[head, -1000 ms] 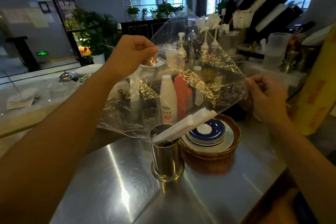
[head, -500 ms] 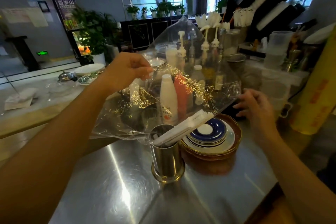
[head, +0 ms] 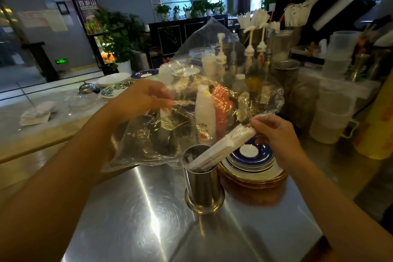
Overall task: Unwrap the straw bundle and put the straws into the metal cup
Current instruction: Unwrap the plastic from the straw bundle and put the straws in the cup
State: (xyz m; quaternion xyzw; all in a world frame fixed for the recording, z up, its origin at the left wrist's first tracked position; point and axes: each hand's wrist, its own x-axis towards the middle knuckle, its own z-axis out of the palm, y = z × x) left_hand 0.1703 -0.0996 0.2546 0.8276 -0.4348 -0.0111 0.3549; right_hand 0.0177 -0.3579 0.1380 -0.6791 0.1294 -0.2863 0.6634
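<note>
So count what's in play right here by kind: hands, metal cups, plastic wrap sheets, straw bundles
Hands: 2, left and right
Metal cup: 1
Plastic wrap sheet: 1
Straw bundle: 1
Total: 5

A café drinks counter: syrup pump bottles (head: 220, 57), stacked saucers (head: 251, 159), steel worktop (head: 138, 219).

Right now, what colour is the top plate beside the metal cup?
Dark blue top plate with a white centre, in the head view.
</note>
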